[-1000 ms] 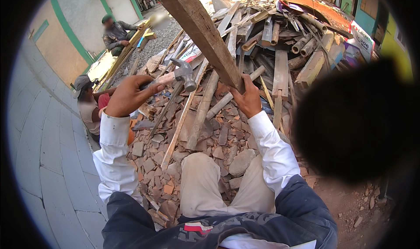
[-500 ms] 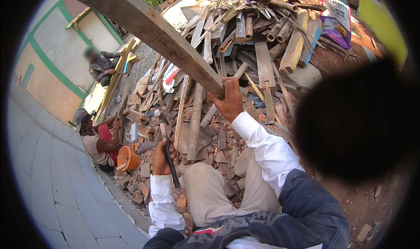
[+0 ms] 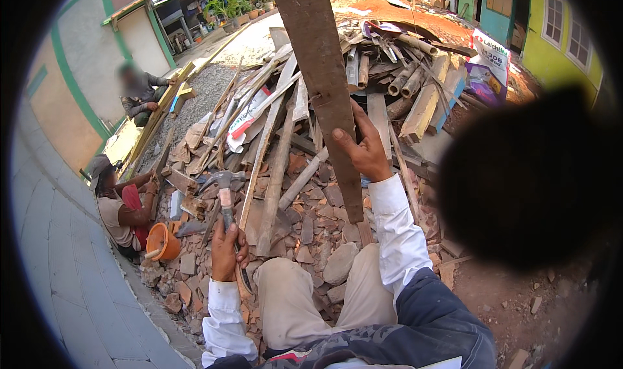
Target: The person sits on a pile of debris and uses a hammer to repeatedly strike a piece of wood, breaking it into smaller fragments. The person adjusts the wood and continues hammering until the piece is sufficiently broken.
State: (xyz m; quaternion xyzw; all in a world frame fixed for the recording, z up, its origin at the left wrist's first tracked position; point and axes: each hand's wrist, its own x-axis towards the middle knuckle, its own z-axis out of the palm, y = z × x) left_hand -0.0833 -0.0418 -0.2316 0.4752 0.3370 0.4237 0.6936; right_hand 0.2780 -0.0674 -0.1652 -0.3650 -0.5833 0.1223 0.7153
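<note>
The left hand (image 3: pixel 227 252), low by the knee, is clamped on the wooden handle of a steel claw hammer (image 3: pixel 224 187) pointing up; a swing could glance off and strike the fingers. Farther out, the right hand (image 3: pixel 360 148) grips the long, dark, weathered wooden plank (image 3: pixel 324 90) standing nearly upright on broken brick rubble (image 3: pixel 318 220), where its foot could slip.

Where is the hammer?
The hammer is in the left hand, left of centre, head up over the rubble, left of the plank.
</note>
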